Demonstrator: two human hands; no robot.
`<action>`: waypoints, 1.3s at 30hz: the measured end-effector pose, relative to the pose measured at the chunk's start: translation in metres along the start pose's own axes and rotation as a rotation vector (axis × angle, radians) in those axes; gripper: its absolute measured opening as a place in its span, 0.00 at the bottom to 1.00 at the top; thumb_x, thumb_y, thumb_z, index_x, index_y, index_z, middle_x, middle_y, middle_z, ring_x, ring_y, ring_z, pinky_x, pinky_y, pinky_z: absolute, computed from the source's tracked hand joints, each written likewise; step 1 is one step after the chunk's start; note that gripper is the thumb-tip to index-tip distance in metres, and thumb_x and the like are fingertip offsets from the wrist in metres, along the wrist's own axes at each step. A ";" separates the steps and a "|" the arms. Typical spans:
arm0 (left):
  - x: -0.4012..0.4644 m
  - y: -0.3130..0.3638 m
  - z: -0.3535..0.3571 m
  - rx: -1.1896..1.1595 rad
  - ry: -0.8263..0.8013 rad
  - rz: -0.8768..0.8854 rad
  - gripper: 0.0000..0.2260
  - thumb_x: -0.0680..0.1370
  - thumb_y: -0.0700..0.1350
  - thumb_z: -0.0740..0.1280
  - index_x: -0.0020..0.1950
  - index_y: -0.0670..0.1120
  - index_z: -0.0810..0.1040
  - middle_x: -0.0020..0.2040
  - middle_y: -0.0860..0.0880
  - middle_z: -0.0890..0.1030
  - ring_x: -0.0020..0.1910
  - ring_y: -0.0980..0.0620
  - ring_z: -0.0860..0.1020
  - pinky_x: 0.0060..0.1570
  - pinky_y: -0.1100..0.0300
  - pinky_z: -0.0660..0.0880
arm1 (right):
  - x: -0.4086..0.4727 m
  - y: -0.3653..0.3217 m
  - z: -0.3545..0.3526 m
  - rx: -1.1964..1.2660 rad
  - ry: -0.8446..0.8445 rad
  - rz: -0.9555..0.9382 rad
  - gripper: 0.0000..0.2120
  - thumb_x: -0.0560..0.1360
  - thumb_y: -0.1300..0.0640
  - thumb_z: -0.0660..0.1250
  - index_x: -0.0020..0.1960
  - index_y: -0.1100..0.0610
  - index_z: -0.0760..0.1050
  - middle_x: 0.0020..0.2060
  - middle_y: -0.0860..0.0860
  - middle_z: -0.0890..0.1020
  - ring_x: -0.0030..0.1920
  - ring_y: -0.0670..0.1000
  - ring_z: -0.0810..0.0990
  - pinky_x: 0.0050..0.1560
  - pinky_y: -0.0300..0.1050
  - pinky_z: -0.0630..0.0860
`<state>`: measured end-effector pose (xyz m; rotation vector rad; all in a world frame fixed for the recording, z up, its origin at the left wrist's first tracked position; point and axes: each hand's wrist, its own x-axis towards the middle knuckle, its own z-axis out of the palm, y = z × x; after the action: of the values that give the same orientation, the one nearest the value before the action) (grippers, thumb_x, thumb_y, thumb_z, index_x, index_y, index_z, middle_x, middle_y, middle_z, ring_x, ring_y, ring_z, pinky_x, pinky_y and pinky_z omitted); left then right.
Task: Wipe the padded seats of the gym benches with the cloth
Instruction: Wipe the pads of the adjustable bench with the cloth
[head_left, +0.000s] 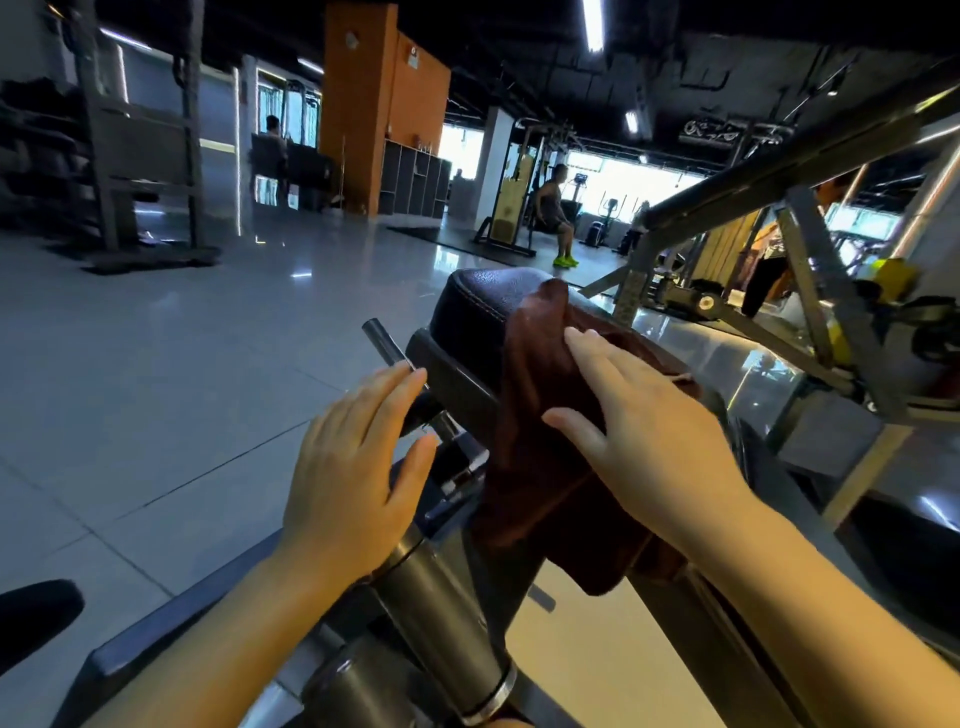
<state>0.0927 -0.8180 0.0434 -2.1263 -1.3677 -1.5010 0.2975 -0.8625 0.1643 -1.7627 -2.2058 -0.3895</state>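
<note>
A black padded seat (480, 306) on a metal post stands in the middle of the view. A dark brown cloth (540, 467) is draped over its right side and hangs down toward me. My right hand (654, 441) lies flat on the cloth with fingers spread, pressing it against the pad. My left hand (358, 467) hovers open just left of the seat, its fingertips close to the black adjustment lever (384, 343) under the pad. The lower part of the seat is hidden by the cloth and my right hand.
A grey steel post (436, 613) rises below the seat. A slanted machine frame (769, 171) crosses at the right, with yellow items behind it. Grey tiled floor (156, 374) spreads to the left. A person (556, 218) sits on a machine far back.
</note>
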 end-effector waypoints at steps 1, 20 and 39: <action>-0.001 0.000 0.001 0.011 0.000 0.024 0.23 0.81 0.55 0.55 0.74 0.48 0.64 0.72 0.46 0.71 0.68 0.47 0.72 0.62 0.50 0.68 | -0.002 0.003 -0.003 0.003 -0.008 0.012 0.34 0.79 0.39 0.58 0.80 0.46 0.47 0.79 0.44 0.55 0.77 0.46 0.55 0.72 0.44 0.60; -0.001 -0.001 -0.001 0.009 0.022 -0.001 0.23 0.81 0.55 0.54 0.74 0.48 0.63 0.72 0.45 0.70 0.70 0.48 0.66 0.63 0.52 0.64 | 0.028 -0.026 0.001 -0.060 0.002 -0.006 0.33 0.81 0.44 0.58 0.79 0.55 0.49 0.77 0.53 0.59 0.76 0.53 0.58 0.72 0.46 0.58; 0.001 -0.002 0.001 -0.063 -0.084 -0.040 0.25 0.80 0.60 0.51 0.77 0.58 0.52 0.76 0.58 0.55 0.75 0.69 0.45 0.69 0.54 0.54 | 0.081 -0.045 0.006 0.010 -0.001 0.013 0.32 0.80 0.38 0.57 0.76 0.57 0.58 0.71 0.55 0.68 0.70 0.57 0.67 0.64 0.52 0.67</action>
<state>0.0914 -0.8162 0.0429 -2.2367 -1.4164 -1.5052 0.2361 -0.7975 0.1891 -1.7718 -2.1916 -0.3750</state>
